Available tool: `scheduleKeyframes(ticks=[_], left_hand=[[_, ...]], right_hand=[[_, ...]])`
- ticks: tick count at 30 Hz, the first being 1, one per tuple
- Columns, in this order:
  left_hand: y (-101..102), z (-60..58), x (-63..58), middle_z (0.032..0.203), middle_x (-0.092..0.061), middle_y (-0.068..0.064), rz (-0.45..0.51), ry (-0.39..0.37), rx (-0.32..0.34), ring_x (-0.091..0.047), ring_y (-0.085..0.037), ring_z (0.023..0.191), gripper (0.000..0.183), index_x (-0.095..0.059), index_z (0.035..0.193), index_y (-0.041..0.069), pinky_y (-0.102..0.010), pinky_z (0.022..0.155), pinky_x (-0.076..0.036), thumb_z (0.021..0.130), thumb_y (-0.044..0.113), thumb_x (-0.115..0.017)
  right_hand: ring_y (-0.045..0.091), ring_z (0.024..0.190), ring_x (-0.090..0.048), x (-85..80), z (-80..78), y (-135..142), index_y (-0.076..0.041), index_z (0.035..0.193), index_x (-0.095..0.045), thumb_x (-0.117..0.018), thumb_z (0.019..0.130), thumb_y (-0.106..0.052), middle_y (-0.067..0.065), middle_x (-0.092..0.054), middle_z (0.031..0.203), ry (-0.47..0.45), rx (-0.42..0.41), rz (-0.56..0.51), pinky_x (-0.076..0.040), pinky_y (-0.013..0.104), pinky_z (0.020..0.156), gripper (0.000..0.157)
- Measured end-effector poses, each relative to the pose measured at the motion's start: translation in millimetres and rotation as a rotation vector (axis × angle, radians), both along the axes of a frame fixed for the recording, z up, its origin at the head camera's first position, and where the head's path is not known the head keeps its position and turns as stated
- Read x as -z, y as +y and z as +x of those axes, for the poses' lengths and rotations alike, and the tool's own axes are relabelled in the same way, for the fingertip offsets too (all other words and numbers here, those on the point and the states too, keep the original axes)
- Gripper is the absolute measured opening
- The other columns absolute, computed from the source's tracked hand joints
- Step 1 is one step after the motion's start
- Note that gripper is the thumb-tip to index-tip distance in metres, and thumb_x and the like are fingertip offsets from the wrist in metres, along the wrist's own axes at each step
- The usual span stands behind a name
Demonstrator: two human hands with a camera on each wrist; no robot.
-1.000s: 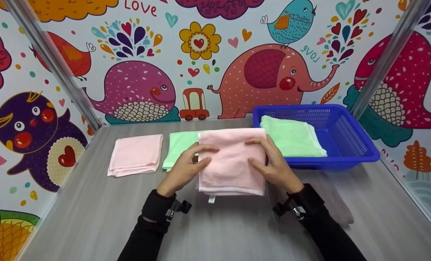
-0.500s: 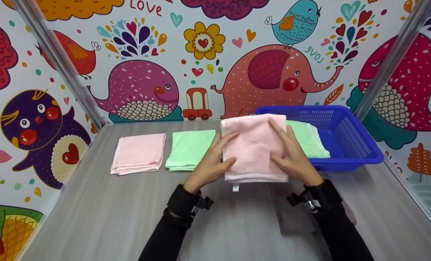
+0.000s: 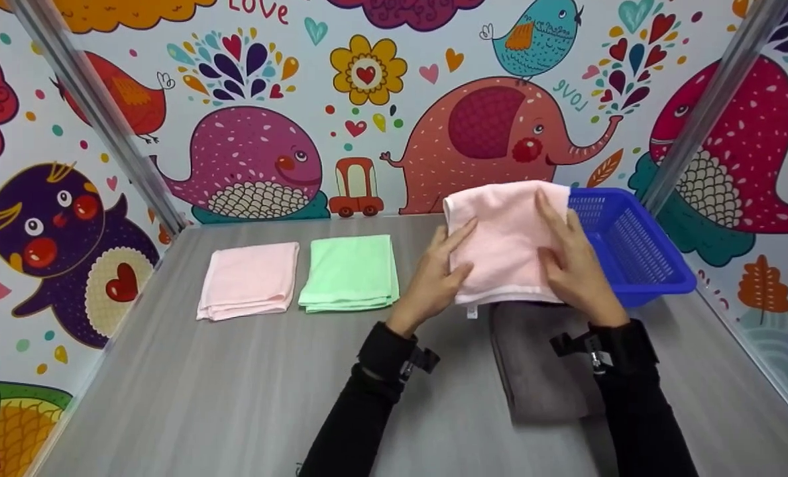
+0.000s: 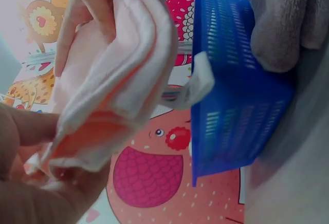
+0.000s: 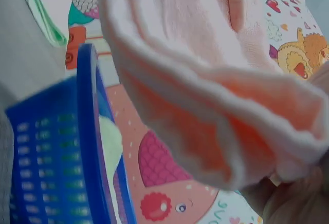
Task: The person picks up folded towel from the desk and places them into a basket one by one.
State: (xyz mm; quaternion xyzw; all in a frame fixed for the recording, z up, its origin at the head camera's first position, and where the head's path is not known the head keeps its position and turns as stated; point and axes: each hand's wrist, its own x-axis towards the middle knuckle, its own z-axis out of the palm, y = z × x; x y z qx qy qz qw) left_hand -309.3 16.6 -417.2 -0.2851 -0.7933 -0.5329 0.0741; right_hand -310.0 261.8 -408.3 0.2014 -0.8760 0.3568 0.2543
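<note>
Left hand (image 3: pixel 433 281) and right hand (image 3: pixel 582 275) gripped opposite sides of the towel (image 3: pixel 503 245), right of frame centre, right hand nearer the mid-right basket (image 3: pixel 645 262).

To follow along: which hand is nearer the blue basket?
The right hand: it covers part of the blue basket in the head view, gripping the raised pink towel. The left hand grips the towel's other side, farther left.
</note>
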Motion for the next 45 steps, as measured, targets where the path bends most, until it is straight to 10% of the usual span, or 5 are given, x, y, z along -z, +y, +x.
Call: scheduleKeyframes(ticks=[6,15,27,35,45], left_hand=[[11,2.4,4.1,0.163,-0.021,-0.028,-0.085,-0.063,0.040,-0.024,-0.040,0.154,0.090,-0.021,0.167,0.016,-0.056,0.123,-0.029,0.091,0.000,-0.068],[23,-3.5,18.0,0.158,-0.029,-0.026,-0.090,0.113,0.018,-0.035,-0.039,0.146,0.083,-0.026,0.163,0.004,-0.051,0.121,-0.035,0.090,-0.007,-0.063],[44,-17.5,38.2,0.127,-0.058,-0.021,-0.042,0.192,-0.112,-0.058,-0.027,0.105,0.048,-0.064,0.140,0.004,-0.037,0.096,-0.049,0.093,-0.002,-0.065],[63,-19.5,47.1,0.151,-0.043,-0.030,-0.076,0.209,-0.084,-0.049,-0.039,0.139,0.055,-0.049,0.148,-0.009,-0.044,0.118,-0.041,0.096,0.000,-0.064],[77,-25.6,58.3,0.154,-0.049,-0.024,-0.221,0.374,-0.168,-0.059,-0.034,0.134,0.022,-0.077,0.109,0.004,-0.034,0.105,-0.052,0.098,-0.004,-0.059]], right_hand=[[0.045,0.080,-0.056,4.4,-5.6,6,-0.028,0.166,-0.022,-0.058,0.080,0.003,0.036,-0.033,0.155,-0.089,0.104,0.144,-0.048,0.052,0.067,0.099],[0.032,0.060,-0.046,4.0,-5.5,15,-0.029,0.168,-0.012,-0.055,0.077,0.007,0.039,-0.027,0.159,-0.112,0.155,0.205,-0.037,0.038,0.053,0.106],[0.043,0.070,-0.054,14.2,-15.1,23,-0.029,0.167,-0.016,-0.064,0.076,0.011,0.034,-0.044,0.142,-0.012,0.286,0.191,-0.051,0.062,0.062,0.111],[0.049,0.081,-0.058,31.2,-27.3,39,-0.033,0.167,-0.015,-0.067,0.078,0.013,0.031,-0.038,0.152,-0.054,0.320,0.169,-0.052,0.066,0.069,0.113],[0.054,0.133,-0.049,47.7,-35.0,46,-0.030,0.164,-0.030,-0.065,0.082,0.015,0.021,-0.031,0.166,-0.121,0.308,0.149,-0.046,0.070,0.100,0.100]])
